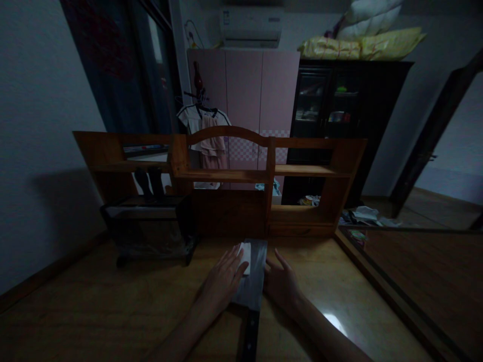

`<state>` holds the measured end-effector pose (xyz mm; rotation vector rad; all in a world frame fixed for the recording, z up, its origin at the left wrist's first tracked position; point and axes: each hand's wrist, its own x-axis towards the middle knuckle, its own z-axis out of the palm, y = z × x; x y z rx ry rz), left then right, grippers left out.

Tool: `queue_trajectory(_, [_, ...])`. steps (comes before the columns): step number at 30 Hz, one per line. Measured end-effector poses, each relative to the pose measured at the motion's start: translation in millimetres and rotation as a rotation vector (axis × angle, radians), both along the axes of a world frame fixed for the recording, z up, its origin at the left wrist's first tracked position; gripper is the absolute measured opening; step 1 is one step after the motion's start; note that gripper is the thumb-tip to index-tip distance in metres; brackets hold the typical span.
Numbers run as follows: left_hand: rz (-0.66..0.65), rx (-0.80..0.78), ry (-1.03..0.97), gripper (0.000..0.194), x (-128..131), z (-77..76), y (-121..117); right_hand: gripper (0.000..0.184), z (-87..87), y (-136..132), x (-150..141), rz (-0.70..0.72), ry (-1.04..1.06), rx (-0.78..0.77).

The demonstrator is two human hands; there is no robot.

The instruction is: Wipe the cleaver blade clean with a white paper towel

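Observation:
A kitchen cleaver (256,281) with a broad grey blade and a black handle lies flat on the wooden tabletop, handle towards me. My left hand (226,274) rests over the left side of the blade, fingers and thumb around a folded white tissue (246,259) pressed on the metal. Beside the right edge of the blade is my right hand (282,281), its index finger stretched out and apart from the others. Its inner fingers are close to the blade; whether they touch it I cannot tell.
A black knife rack (151,226) with two dark handles sticking up stands at the left. Behind the cleaver runs a low wooden shelf unit (226,176). A raised wooden edge (377,281) borders the tabletop at the right. The room is dim.

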<state>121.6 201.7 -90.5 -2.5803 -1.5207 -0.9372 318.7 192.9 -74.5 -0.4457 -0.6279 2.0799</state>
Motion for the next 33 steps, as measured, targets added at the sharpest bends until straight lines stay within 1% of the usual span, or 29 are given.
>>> queue_trajectory(2, [0.014, 0.011, -0.013, 0.046, 0.3, 5.2, -2.0, 0.043, 0.3, 0.1, 0.0, 0.000, 0.012, 0.006])
queue_trajectory(3, [-0.005, 0.021, -0.013, 0.047, 1.0, 9.6, -4.1, 0.042, 0.3, 0.2, 0.0, -0.005, 0.023, 0.008])
queue_trajectory(5, [-0.096, 0.032, 0.004, 0.047, 3.4, 19.7, -9.8, 0.040, 0.4, 0.3, -0.5, -0.010, 0.041, 0.004])
queue_trajectory(8, [-0.289, -0.021, 0.062, 0.046, 8.2, 31.0, -18.2, 0.043, 0.8, 0.6, -2.4, -0.027, 0.058, 0.010])
queue_trajectory(10, [-0.377, -0.075, 0.089, 0.046, 10.7, 33.6, -21.2, 0.047, 1.1, 1.0, -4.1, -0.028, 0.065, 0.026])
queue_trajectory(12, [-0.415, -0.110, 0.094, 0.045, 11.9, 33.4, -22.1, 0.052, 1.3, 1.4, -5.3, -0.014, 0.062, 0.041])
queue_trajectory(18, [-0.407, -0.157, 0.089, 0.044, 11.0, 34.5, -23.4, 0.055, 1.4, 1.2, -5.5, 0.017, 0.064, 0.061])
queue_trajectory(22, [-0.395, -0.157, 0.073, 0.044, 11.6, 36.3, -24.2, 0.050, -0.3, 1.2, -4.7, -0.020, 0.062, 0.059])
queue_trajectory(26, [-0.370, -0.136, 0.068, 0.043, 10.9, 34.1, -22.1, 0.045, -3.5, 2.6, -2.7, -0.054, 0.021, 0.009])
queue_trajectory(29, [-0.290, -0.108, 0.054, 0.043, 8.8, 26.9, -17.0, 0.041, -3.9, 2.9, -1.2, -0.048, 0.017, -0.021])
queue_trajectory(33, [-0.138, -0.047, -0.007, 0.043, 4.4, 10.9, -4.8, 0.039, -2.1, 2.0, -1.0, -0.016, 0.051, -0.025])
